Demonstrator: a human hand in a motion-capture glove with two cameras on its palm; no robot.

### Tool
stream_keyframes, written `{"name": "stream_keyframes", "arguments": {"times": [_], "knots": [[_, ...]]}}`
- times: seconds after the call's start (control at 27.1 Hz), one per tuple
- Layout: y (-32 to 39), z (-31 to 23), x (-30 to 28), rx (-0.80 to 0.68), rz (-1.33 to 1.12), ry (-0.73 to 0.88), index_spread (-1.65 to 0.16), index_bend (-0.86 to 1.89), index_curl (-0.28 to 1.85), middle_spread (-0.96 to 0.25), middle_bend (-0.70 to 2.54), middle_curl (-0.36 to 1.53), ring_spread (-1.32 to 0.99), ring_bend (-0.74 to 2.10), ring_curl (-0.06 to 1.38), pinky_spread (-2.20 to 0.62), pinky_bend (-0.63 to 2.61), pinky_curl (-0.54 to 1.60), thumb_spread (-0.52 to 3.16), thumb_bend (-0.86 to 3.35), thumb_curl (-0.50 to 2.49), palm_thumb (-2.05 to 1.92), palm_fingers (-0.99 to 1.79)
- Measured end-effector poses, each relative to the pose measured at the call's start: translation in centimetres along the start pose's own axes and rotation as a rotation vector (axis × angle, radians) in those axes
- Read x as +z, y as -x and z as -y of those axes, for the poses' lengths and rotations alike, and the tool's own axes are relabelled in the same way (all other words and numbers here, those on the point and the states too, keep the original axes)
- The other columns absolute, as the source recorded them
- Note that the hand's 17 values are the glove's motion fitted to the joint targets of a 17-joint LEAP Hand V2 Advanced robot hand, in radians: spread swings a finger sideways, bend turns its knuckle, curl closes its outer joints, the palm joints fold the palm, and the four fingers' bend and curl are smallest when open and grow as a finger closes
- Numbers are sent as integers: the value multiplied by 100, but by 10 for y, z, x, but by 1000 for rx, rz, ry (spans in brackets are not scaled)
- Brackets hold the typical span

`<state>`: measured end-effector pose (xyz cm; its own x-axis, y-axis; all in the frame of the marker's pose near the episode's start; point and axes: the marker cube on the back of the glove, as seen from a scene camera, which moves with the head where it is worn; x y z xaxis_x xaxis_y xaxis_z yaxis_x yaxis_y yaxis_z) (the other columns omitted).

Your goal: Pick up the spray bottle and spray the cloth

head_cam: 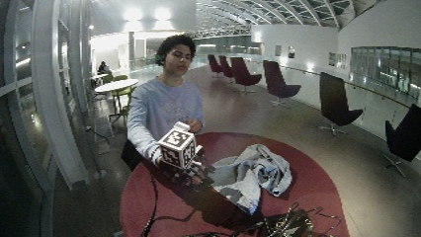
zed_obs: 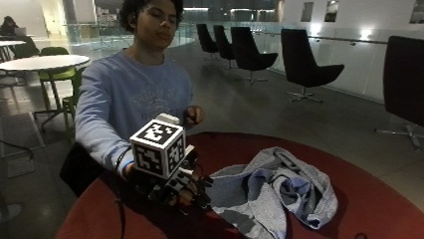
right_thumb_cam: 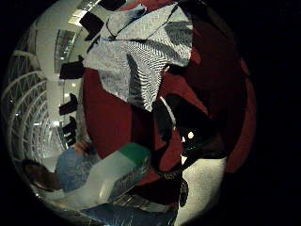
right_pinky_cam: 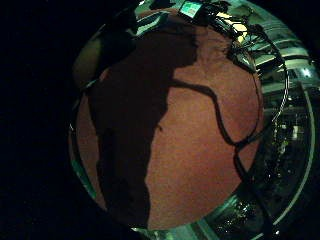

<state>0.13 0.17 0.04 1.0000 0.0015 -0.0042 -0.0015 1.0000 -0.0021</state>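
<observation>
The gloved right hand (zed_obs: 177,188) hovers low over the red round surface (zed_obs: 371,209), with its fingers spread downward and nothing between them. The grey cloth (zed_obs: 278,191) lies crumpled on the surface just beside the fingertips, toward the middle of the surface. The spray bottle (right_thumb_cam: 120,172), white with a green part, shows in the thumb side palm view near the person, at the surface's edge; the other hand (zed_obs: 193,115) is raised there, close to the chest.
</observation>
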Motion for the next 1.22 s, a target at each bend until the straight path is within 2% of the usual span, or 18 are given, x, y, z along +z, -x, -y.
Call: {"name": "stream_keyframes", "arguments": {"times": [0.18,0.44,1.22], "knots": [[-2,-3,0,2,-7,3,-31,16,11,-5,36,14,-8,23,10,13,39,15,68,30,11,48,47],[3,-5,-3,-8,-10,3,-38,16,17,-6,35,20,-8,24,14,16,39,21,95,29,15,52,48],[5,-12,-8,-5,3,0,-42,14,23,-6,31,29,-8,24,22,18,37,28,118,18,23,57,49]]}}
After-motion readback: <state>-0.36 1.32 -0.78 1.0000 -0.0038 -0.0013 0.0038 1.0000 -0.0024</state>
